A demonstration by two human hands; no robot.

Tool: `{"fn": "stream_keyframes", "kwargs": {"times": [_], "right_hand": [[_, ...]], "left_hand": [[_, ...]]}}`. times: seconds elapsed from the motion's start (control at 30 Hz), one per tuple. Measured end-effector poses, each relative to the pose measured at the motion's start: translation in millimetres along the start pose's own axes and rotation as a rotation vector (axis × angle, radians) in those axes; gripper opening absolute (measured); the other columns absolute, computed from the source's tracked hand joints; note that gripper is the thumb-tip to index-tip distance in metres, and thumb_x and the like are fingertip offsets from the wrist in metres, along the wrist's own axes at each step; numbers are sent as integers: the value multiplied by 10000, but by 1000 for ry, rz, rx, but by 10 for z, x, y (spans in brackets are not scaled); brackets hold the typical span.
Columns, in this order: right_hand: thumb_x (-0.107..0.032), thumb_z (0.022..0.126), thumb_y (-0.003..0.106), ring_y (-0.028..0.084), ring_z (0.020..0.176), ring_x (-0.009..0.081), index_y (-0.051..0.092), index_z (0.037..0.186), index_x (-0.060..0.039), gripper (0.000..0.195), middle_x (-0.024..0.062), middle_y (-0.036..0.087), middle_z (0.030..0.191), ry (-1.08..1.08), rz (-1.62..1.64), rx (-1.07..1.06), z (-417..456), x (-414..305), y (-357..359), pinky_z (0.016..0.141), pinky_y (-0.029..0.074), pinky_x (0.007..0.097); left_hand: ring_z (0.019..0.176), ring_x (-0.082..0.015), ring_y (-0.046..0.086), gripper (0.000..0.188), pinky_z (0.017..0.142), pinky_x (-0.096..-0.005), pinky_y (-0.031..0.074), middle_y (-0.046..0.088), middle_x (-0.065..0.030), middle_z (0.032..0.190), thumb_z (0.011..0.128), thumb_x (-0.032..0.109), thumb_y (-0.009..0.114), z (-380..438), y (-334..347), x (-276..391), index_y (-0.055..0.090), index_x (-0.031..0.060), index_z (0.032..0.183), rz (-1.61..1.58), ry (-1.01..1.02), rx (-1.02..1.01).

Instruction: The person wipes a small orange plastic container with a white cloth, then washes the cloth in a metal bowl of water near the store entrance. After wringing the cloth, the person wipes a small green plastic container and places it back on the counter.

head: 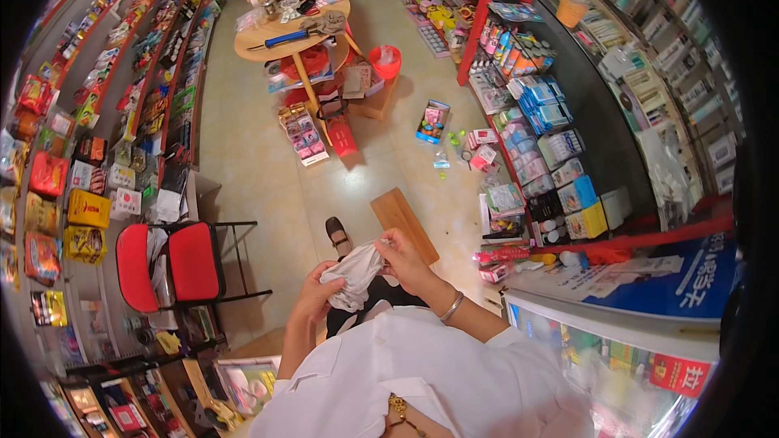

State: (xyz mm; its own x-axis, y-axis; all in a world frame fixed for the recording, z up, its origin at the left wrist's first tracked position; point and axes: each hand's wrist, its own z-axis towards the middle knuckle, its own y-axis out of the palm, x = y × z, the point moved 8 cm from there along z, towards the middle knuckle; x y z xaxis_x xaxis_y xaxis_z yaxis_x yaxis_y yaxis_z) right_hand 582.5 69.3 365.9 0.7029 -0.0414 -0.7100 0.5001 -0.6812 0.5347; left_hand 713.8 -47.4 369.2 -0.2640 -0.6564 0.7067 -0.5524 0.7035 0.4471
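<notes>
A crumpled white cloth [359,274] is stretched between my two hands, just in front of my body. My left hand [317,293] grips its left side, with the thumb lying over the front. At the upper right corner, my right hand [406,260] pinches the cloth between thumb and fingers. A metal bangle circles my right wrist. Below and beyond the hands, a brown wooden board or low stool [404,225] rests on the tiled floor, close to one of my dark shoes [335,230].
Goods-filled shelves [131,67] line the left, with a red folding chair [195,261] before them. Ahead stands a round wooden table [261,45] bearing a blue-handled tool. A red bucket [385,61], a blue box [433,121] and small loose items occupy the floor. A glass-fronted cooler [614,340] stands right.
</notes>
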Motion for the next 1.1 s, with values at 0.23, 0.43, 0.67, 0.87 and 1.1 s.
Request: {"fn": "stream_keyframes", "kwargs": {"times": [0.23,0.43,0.67,0.87,1.1], "right_hand": [[-209,989,535,588,871,110,443,1073,-120,153,22,569,982,-111,181,110,1644,-493,438,761,514,291],[-132,935,588,576,880,115,495,1103,-53,208,43,576,954,-152,187,34,2471,-1113,1091,740,494,269],[-160,891,664,558,845,84,575,994,-34,185,32,600,911,-207,-434,31,2888,-1371,1228,710,478,243],[-195,947,598,520,808,45,591,959,-44,152,-15,575,867,-149,-165,7,3156,-1468,1441,680,443,217],[-231,978,550,533,803,63,581,1018,-40,198,14,598,888,-89,-253,-176,3375,-1625,1816,675,453,224]], "left_hand": [[771,-77,598,422,599,-218,488,631,17,932,775,69,762,1556,-747,1219,569,97,1149,440,-125,-120],[949,-181,618,539,784,-311,522,610,-69,1049,733,-59,717,2297,-827,2459,516,91,1211,155,-91,-276],[909,-158,620,499,789,-299,520,620,-46,997,743,-30,700,2797,-591,2867,543,85,1203,133,-146,-348],[952,-151,607,558,840,-286,502,613,-46,1050,724,-35,712,2797,-831,3173,535,83,1240,262,-148,-353],[919,-160,619,584,763,-273,514,597,-55,1070,667,-49,607,2856,-1242,3130,534,68,1234,375,-117,-270]]}}
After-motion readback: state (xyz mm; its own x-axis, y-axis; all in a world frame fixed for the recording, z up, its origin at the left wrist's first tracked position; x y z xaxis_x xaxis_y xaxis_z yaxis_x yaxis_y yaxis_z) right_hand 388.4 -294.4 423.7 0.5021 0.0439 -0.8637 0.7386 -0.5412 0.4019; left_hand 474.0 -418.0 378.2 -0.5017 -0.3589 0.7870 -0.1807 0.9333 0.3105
